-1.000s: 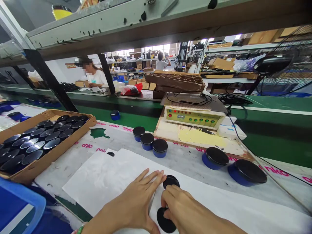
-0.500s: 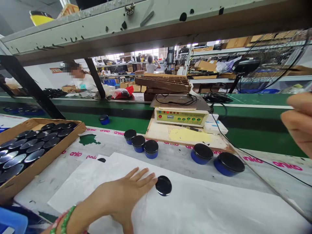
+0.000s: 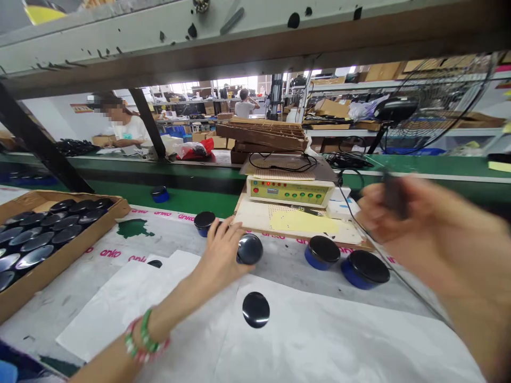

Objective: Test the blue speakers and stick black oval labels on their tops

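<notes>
My left hand (image 3: pixel 223 250) reaches across the white sheet (image 3: pixel 319 340) and wraps its fingers round a small blue jar with a black lid (image 3: pixel 249 249), tilting it. Another small jar (image 3: pixel 203 221) stands just left of it. A flat black disc (image 3: pixel 256 309) lies alone on the sheet, near my left wrist. My right hand (image 3: pixel 419 229) is raised at the right, blurred by motion, with its fingers closed on a dark flat piece (image 3: pixel 393 199) that I cannot name.
Two wider blue jars (image 3: pixel 322 251) (image 3: pixel 364 269) stand right of the left hand. A cardboard box (image 3: pixel 80 239) of shiny black discs sits at the left. A yellow-fronted control unit (image 3: pixel 289 190) with cables stands behind, before a green conveyor (image 3: pixel 191 197). A person works across it.
My left hand left the sheet and moved forward to grip a small jar. My right hand lifted off the discs, swung out right, and is now raised holding a dark piece.
</notes>
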